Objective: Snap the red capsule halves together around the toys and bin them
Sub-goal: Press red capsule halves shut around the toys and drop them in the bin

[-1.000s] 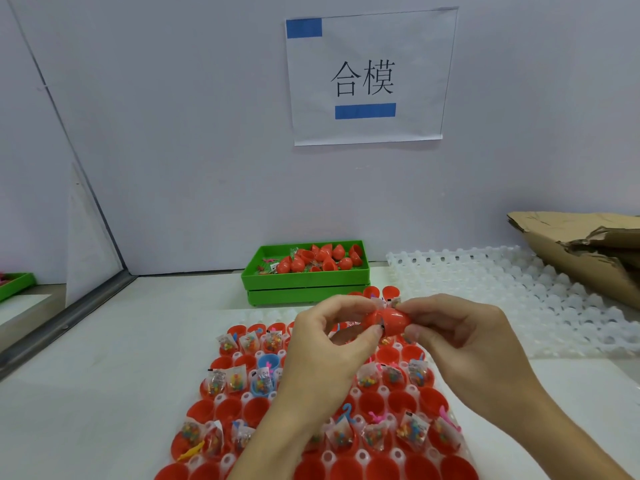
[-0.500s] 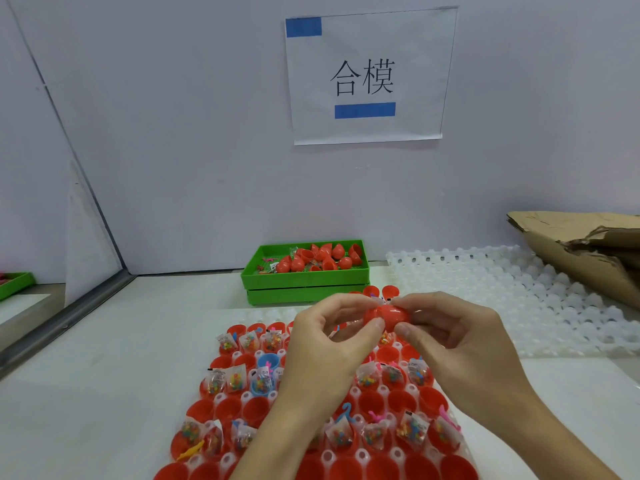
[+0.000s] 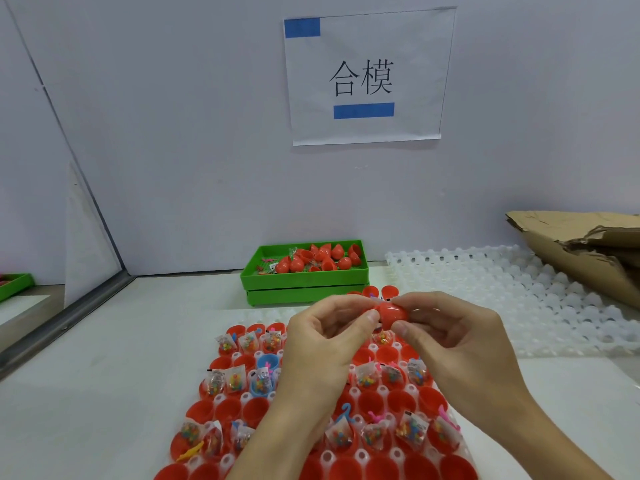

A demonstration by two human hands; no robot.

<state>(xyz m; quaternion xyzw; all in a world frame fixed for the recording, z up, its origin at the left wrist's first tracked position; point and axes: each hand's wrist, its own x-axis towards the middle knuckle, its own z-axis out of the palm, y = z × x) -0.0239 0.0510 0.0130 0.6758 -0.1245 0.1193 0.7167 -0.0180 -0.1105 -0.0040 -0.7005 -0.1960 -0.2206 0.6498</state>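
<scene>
red capsule (image 3: 391, 312) is pinched between left hand (image 3: 325, 344) and right hand (image 3: 457, 344) above the tray (image 3: 346, 459), halves apparently closing. finished capsules lie in the green bin (image 3: 304, 277) at the desk's far edge; many filled halves remain.

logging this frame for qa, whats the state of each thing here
red capsule: held above the tray, pinched by both hands
left hand: fingers curled on capsule
right hand: fingers curled on capsule
green bin: holds red capsules
tray of capsule halves: some hold bagged toys, some empty
white tray: empty
</scene>
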